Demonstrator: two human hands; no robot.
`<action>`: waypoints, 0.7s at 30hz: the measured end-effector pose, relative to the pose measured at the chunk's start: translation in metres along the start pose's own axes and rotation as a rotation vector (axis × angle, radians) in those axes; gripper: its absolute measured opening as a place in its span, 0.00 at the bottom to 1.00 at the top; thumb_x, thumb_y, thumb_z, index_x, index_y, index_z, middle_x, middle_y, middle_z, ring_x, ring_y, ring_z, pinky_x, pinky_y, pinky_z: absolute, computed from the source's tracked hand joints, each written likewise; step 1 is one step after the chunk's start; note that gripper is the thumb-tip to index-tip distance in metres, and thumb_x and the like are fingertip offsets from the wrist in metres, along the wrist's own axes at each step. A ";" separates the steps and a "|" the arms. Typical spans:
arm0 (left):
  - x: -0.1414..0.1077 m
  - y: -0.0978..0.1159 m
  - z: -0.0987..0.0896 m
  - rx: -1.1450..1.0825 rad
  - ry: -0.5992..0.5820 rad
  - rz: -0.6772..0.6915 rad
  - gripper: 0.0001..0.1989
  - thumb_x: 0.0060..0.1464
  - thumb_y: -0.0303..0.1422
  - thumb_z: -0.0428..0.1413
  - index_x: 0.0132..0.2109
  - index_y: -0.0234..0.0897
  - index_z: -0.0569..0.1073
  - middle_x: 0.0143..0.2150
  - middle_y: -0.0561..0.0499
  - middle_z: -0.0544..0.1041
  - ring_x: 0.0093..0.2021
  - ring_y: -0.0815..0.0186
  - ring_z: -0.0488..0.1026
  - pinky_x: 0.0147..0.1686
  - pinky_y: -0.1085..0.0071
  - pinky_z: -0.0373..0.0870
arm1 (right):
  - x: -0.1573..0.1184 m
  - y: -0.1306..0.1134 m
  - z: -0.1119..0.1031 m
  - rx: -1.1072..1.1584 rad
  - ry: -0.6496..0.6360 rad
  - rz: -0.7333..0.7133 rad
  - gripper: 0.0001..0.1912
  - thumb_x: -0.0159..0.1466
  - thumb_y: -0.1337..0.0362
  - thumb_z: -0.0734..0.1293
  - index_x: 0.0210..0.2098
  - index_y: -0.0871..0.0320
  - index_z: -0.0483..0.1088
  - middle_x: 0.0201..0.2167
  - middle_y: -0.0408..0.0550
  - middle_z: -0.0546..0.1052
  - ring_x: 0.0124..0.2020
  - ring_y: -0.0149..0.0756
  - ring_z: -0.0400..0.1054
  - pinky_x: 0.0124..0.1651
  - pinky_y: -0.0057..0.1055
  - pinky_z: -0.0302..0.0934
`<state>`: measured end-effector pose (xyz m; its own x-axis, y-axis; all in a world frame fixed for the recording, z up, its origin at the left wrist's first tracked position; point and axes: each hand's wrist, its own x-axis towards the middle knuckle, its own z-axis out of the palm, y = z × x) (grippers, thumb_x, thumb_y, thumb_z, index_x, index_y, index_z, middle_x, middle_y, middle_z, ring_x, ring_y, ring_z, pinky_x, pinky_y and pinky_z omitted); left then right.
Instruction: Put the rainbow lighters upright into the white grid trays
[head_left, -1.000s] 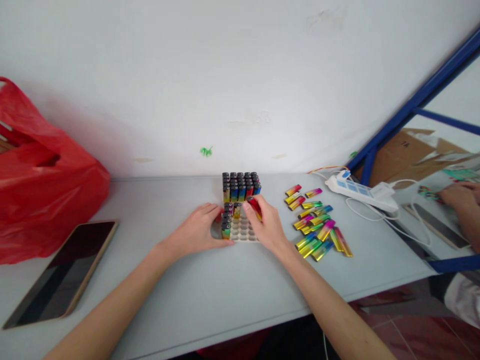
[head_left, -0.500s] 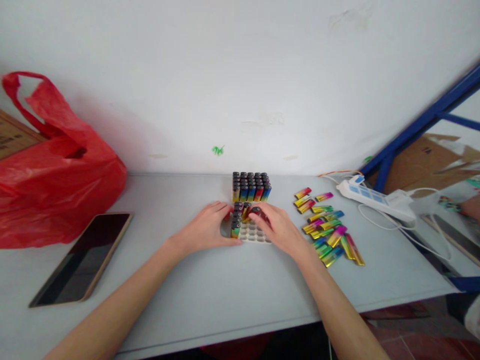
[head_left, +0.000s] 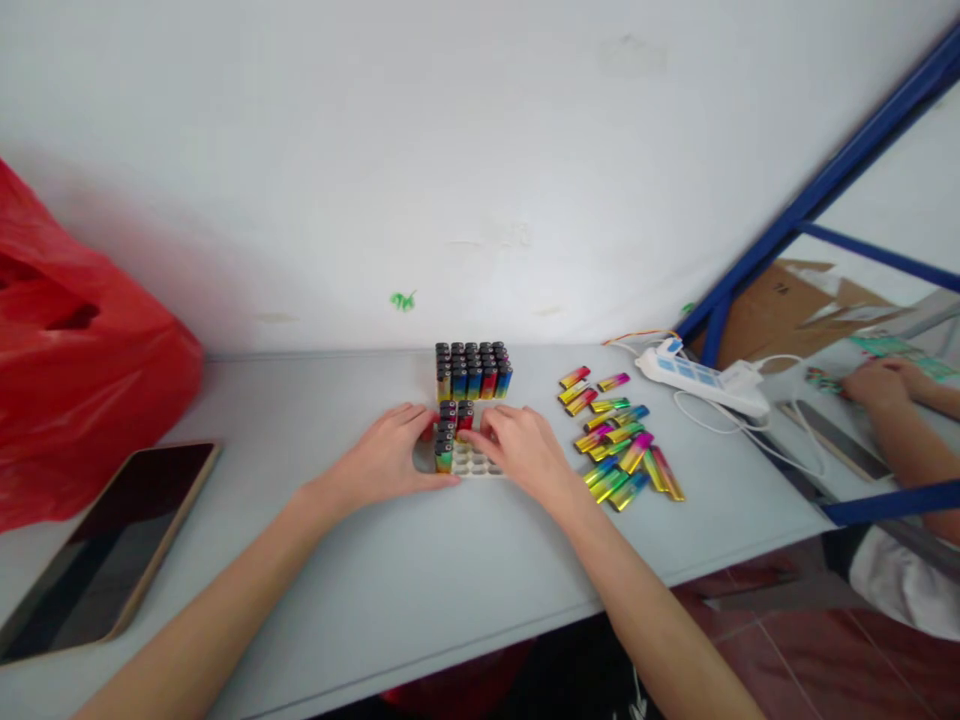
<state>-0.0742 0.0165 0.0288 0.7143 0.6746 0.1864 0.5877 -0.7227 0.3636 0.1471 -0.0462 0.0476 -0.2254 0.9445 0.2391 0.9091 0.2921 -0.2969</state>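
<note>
A white tray with round holes [head_left: 472, 464] lies on the grey table, a column of upright lighters [head_left: 444, 450] along its left side. My left hand [head_left: 394, 450] curves around the tray's left edge, thumb and fingers apart, touching it. My right hand [head_left: 514, 445] is over the tray, its fingertips near an upright red lighter [head_left: 465, 416] in the second column; the fingers partly hide whatever they pinch. Behind the tray stands a block of black-topped lighters [head_left: 474, 375]. Loose metallic-coloured lighters [head_left: 622, 440] lie in a pile to the right.
A phone [head_left: 109, 545] and a red plastic bag [head_left: 82, 370] are on the left. A white power strip [head_left: 701, 380] with cables lies at the right, before a blue metal frame [head_left: 750, 285]. Beyond it, another person's hands [head_left: 885, 385] show near a second phone.
The view has turned to the right. The dark-topped lighter under my right fingers is now upright in the second column, beside my fingertips. My left hand stays at the tray.
</note>
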 end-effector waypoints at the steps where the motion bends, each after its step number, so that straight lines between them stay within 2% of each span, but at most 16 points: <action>1: 0.000 0.000 0.000 0.000 -0.002 -0.001 0.28 0.46 0.58 0.66 0.39 0.39 0.71 0.40 0.44 0.77 0.43 0.50 0.75 0.47 0.55 0.73 | -0.001 0.000 -0.002 0.027 -0.003 0.007 0.20 0.73 0.50 0.65 0.31 0.58 0.71 0.30 0.48 0.78 0.31 0.37 0.71 0.39 0.34 0.59; 5: 0.001 -0.001 -0.002 -0.016 0.007 0.007 0.28 0.49 0.58 0.64 0.40 0.38 0.72 0.41 0.43 0.77 0.42 0.49 0.75 0.45 0.55 0.73 | -0.027 0.006 -0.022 0.176 0.049 0.015 0.17 0.74 0.52 0.63 0.35 0.56 0.73 0.31 0.45 0.77 0.33 0.36 0.71 0.42 0.33 0.61; 10: 0.003 -0.004 0.001 -0.044 0.023 -0.008 0.30 0.46 0.61 0.63 0.40 0.38 0.72 0.41 0.43 0.78 0.41 0.49 0.75 0.45 0.53 0.74 | -0.104 0.040 -0.055 0.135 0.177 0.110 0.08 0.75 0.62 0.62 0.46 0.53 0.73 0.44 0.51 0.78 0.48 0.43 0.73 0.53 0.40 0.67; 12: 0.003 -0.004 0.001 -0.032 0.015 -0.010 0.31 0.46 0.61 0.63 0.40 0.38 0.72 0.41 0.43 0.77 0.41 0.50 0.75 0.45 0.53 0.74 | -0.133 0.058 -0.062 0.064 0.232 0.144 0.09 0.74 0.62 0.63 0.50 0.52 0.73 0.49 0.54 0.77 0.52 0.47 0.72 0.57 0.46 0.67; 14: 0.003 -0.004 0.001 -0.021 0.014 -0.006 0.30 0.47 0.61 0.63 0.41 0.38 0.71 0.42 0.43 0.77 0.42 0.50 0.75 0.46 0.54 0.74 | -0.156 0.072 -0.064 0.020 0.194 0.134 0.13 0.73 0.63 0.64 0.55 0.52 0.73 0.53 0.55 0.76 0.56 0.49 0.71 0.62 0.51 0.66; 18: 0.002 -0.004 0.002 -0.012 0.033 -0.002 0.30 0.48 0.59 0.63 0.42 0.38 0.71 0.41 0.45 0.77 0.42 0.51 0.75 0.47 0.55 0.73 | -0.174 0.079 -0.056 -0.052 0.065 0.094 0.19 0.72 0.65 0.64 0.61 0.51 0.70 0.59 0.56 0.73 0.61 0.51 0.68 0.65 0.55 0.64; 21: 0.003 -0.005 0.003 -0.004 0.033 -0.004 0.29 0.47 0.60 0.63 0.41 0.39 0.70 0.41 0.44 0.77 0.42 0.50 0.76 0.46 0.55 0.74 | -0.169 0.073 -0.048 -0.092 0.061 0.101 0.20 0.72 0.64 0.65 0.63 0.51 0.69 0.57 0.57 0.73 0.60 0.52 0.68 0.62 0.54 0.66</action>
<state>-0.0746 0.0218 0.0248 0.6987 0.6823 0.2152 0.5890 -0.7194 0.3683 0.2689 -0.1920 0.0297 -0.1121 0.9567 0.2687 0.9551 0.1784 -0.2367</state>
